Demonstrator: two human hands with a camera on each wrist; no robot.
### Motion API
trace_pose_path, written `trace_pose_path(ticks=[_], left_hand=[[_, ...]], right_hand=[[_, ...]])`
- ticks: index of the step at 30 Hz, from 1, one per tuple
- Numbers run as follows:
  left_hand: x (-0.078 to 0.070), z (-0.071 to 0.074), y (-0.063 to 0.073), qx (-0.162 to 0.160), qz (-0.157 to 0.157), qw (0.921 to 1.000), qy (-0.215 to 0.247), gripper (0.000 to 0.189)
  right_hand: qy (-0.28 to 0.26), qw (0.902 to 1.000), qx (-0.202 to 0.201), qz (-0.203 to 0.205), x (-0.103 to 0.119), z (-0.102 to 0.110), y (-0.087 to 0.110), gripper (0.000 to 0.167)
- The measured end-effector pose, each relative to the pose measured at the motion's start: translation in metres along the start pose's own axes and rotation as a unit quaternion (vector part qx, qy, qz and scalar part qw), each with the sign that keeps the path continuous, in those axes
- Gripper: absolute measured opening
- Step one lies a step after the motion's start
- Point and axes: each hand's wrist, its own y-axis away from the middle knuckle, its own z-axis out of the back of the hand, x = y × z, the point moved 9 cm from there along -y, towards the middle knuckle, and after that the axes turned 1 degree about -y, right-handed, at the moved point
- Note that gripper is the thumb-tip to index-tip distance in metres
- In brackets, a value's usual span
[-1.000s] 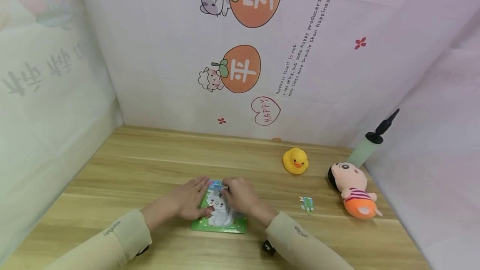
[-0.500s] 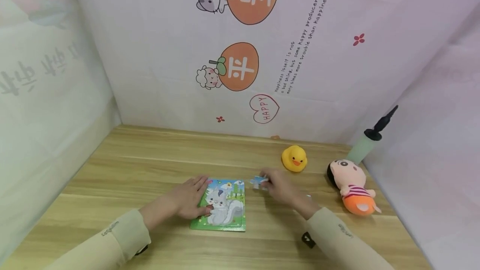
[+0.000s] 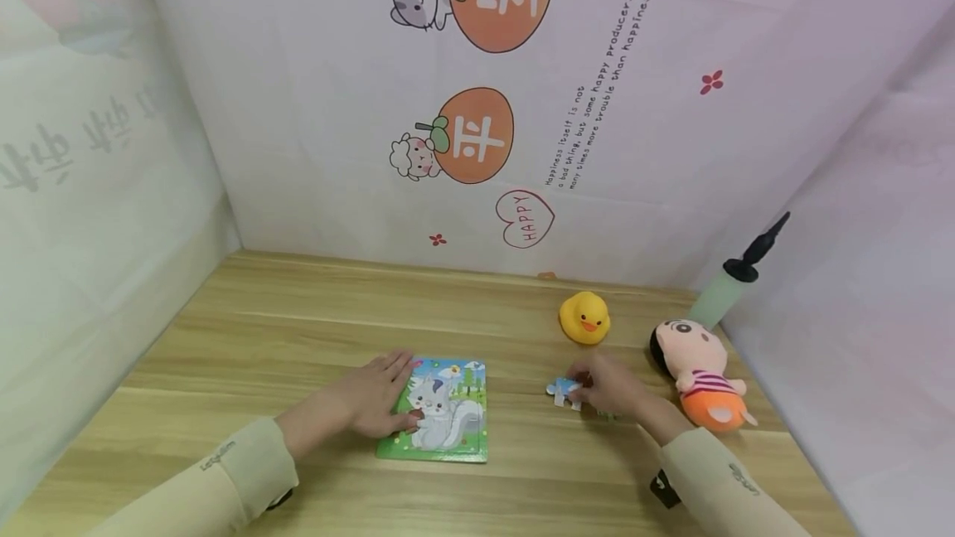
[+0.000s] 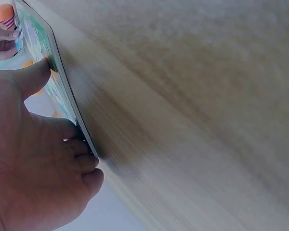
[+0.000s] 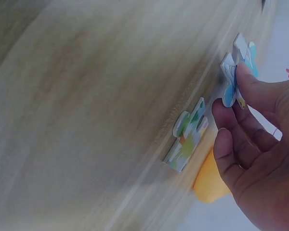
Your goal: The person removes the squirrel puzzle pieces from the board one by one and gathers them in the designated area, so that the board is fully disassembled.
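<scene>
On the table, the loose left hand touches the puzzle, perhaps to steady it; the right hand pinches a blue piece.

One squirrel puzzle, two loose puzzle pieces, one duck, one doll, one pump

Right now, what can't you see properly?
Head view: part of the puzzle board, under the left hand.
Head view: most of the loose piece, behind the right hand.
Head view: the bottom of the pump, behind the doll.
Right wrist view: most of the yellow duck, behind the right hand.
</scene>
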Motion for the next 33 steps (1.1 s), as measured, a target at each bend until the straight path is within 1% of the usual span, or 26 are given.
trace_pose_path(ticks=[3, 7, 12, 18, 25, 30, 33], left_hand=[[0.000, -0.001, 0.000, 0.000, 0.001, 1.0000, 0.001, 0.094], [0.000, -0.001, 0.001, -0.003, 0.001, 1.0000, 0.001, 0.095], [-0.001, 0.000, 0.003, -0.007, 0.001, 0.9999, 0.008, 0.094], [0.000, -0.001, 0.002, -0.007, 0.001, 0.9999, 0.012, 0.094], [0.001, -0.002, -0.002, -0.007, 0.002, 0.9999, 0.011, 0.093], [0.003, -0.002, -0.003, -0.006, 0.004, 1.0000, 0.003, 0.093], [0.004, -0.001, -0.003, -0.007, 0.002, 1.0000, -0.002, 0.093]], right_hand=[[-0.001, 0.9999, 0.010, -0.001, -0.002, -0.002, 0.001, 0.009], [0.013, 0.9997, 0.014, 0.012, -0.001, -0.001, 0.000, 0.009], [0.032, 0.9992, 0.020, 0.013, 0.000, -0.002, -0.002, 0.010], [0.028, 0.9995, 0.016, -0.002, -0.003, -0.003, -0.004, 0.014], [0.012, 0.9998, 0.012, -0.012, -0.006, -0.004, -0.004, 0.012], [0.025, 0.9997, 0.004, 0.002, -0.002, -0.001, -0.007, 0.012], [0.029, 0.9995, -0.007, -0.012, 0.004, 0.003, -0.014, 0.015]])
